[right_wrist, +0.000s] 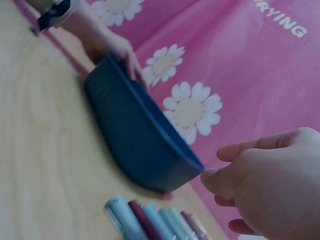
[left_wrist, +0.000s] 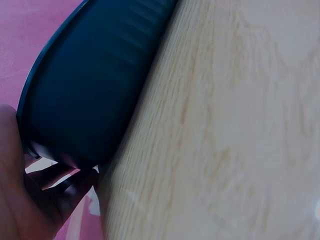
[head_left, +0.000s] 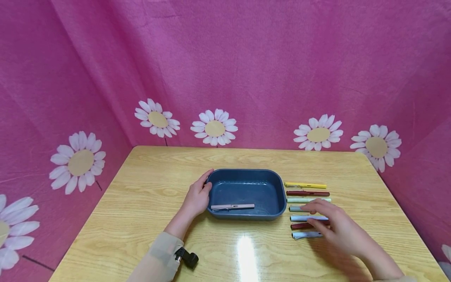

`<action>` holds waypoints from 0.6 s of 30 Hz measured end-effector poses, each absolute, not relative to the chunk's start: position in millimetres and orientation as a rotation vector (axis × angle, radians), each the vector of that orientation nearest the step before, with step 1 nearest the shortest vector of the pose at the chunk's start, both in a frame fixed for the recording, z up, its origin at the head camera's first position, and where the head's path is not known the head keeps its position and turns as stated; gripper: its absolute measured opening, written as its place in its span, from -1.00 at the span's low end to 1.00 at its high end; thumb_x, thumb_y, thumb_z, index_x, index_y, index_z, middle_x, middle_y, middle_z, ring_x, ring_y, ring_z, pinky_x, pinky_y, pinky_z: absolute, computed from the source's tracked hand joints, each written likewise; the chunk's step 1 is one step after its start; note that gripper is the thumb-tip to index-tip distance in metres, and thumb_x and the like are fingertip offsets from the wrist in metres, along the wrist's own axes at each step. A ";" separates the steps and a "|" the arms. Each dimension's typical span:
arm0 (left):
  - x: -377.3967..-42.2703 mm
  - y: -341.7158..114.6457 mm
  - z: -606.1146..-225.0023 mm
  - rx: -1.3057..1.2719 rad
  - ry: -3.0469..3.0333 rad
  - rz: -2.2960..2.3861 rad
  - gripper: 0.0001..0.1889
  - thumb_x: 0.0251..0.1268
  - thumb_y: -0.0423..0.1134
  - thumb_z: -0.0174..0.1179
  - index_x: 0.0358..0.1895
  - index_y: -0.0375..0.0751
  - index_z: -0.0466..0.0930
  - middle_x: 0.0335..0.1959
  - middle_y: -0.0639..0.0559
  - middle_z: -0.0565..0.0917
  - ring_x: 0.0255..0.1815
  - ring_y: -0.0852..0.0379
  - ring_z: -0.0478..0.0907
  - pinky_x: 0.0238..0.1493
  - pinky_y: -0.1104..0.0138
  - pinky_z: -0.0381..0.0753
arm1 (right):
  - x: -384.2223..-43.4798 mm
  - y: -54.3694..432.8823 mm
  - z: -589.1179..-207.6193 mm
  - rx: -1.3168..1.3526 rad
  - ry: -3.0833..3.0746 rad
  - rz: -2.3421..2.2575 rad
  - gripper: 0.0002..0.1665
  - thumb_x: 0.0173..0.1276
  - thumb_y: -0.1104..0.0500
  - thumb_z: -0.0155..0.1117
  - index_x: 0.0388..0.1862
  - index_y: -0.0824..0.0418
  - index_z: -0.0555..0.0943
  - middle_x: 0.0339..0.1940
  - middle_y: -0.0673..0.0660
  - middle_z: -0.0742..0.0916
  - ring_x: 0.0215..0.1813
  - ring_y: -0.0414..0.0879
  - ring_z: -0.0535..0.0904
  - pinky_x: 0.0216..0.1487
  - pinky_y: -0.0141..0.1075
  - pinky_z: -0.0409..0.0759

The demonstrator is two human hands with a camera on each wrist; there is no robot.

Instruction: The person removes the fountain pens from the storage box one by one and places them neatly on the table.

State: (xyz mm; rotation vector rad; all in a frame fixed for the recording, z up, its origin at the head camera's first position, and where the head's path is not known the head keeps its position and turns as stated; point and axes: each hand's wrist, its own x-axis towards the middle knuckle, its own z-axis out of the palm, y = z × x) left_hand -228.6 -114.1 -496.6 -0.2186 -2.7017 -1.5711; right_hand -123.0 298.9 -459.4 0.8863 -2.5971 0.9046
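Observation:
A dark blue rectangular plastic tray (head_left: 246, 174) stands on the table, with a pale pink pen (head_left: 239, 206) lying along its near side. My left hand (head_left: 197, 197) grips the tray's left end, thumb over the rim and fingers against the outer wall. To the right of the tray lies a column of capped pens: yellow (head_left: 310, 185), dark red (head_left: 313, 193), light green (head_left: 299, 200), grey-green (head_left: 296, 208), light blue (head_left: 299, 218), another dark red and a pale blue-white one (head_left: 304, 235). Above the nearer pens is my right hand (head_left: 336, 227), fingers loosely bent, partly covering several; it holds nothing visible.
The wooden table (head_left: 148, 184) reaches back to a pink curtain (head_left: 246, 78) printed with white daisies, which also hangs at both sides. A small black device (head_left: 188, 258) is strapped at the left wrist. Light glares on the near table surface.

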 end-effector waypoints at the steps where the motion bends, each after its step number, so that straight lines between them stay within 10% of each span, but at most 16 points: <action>1: -228.4 -114.1 -496.5 -0.215 -2.703 -1.572 -0.48 0.72 -0.23 -0.11 0.64 -0.04 0.32 0.57 -0.17 0.40 0.58 -0.16 0.31 0.56 -0.10 0.24 | -125.2 297.2 -456.9 0.888 -2.588 0.921 -0.38 0.19 0.48 0.56 0.15 -0.01 0.70 0.05 -0.08 0.73 0.04 -0.18 0.65 0.14 -0.63 0.48; 18: -228.3 -114.3 -496.6 -0.231 -2.700 -1.574 -0.48 0.72 -0.22 -0.11 0.64 -0.06 0.32 0.56 -0.18 0.41 0.56 -0.17 0.33 0.55 -0.11 0.25 | -154.4 265.5 -432.3 0.991 -2.556 1.058 -0.37 0.30 0.48 0.50 0.29 0.06 0.67 0.06 -0.03 0.76 -0.01 -0.16 0.69 0.04 -0.26 0.72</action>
